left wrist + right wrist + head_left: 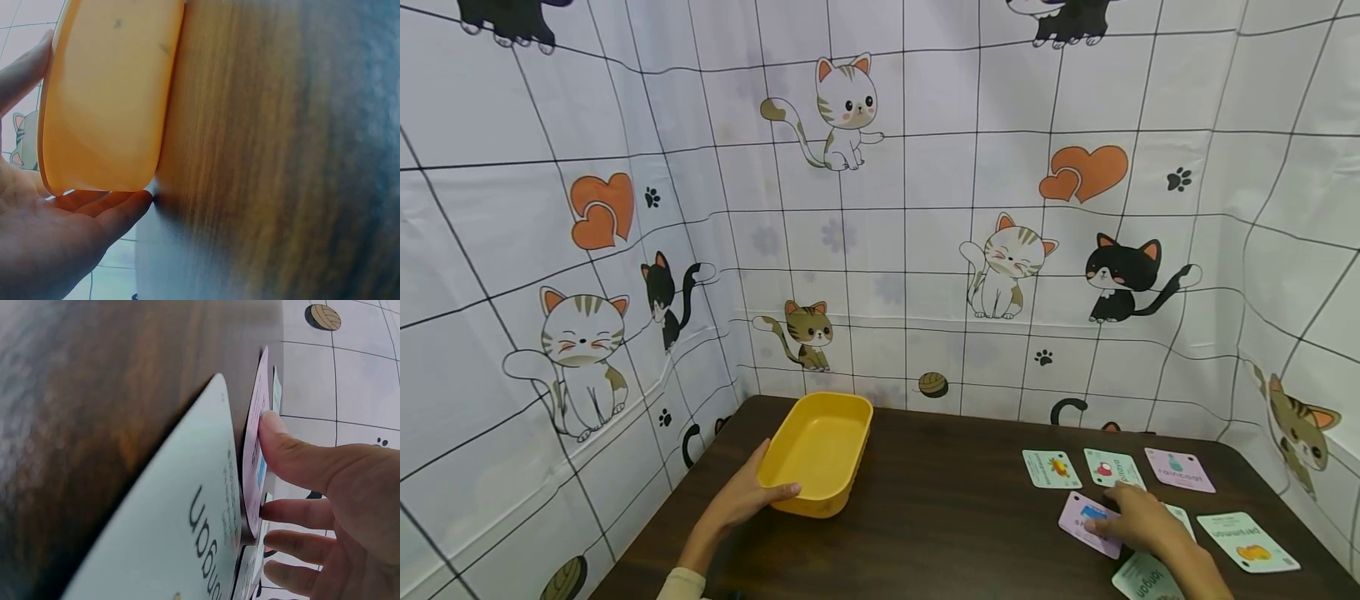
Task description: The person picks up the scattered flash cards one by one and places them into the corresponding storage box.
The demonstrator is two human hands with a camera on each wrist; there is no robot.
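Note:
At the table's left, my left hand [747, 492] holds a yellow plastic basin [820, 446] by its near left corner. Its thumb lies at the near rim, and the fingers reach along the left side. My right hand [1142, 523] is over the cards at the right, pinching a purple card [1078, 521] between thumb and index finger. In the right wrist view, the thumb [275, 425] presses on that card's face and the other fingers sit by its edge. A pale green longan card [1146, 577] lies below the hand, partly hidden by the forearm.
Beyond the right hand lie a green card with a fruit picture [1041, 469], another green card [1108, 467] and a purple raincoat card [1180, 469]. A green card with orange fruit [1243, 533] lies near the right edge. Cat-patterned curtain [925, 250] surrounds the dark wooden table [955, 492].

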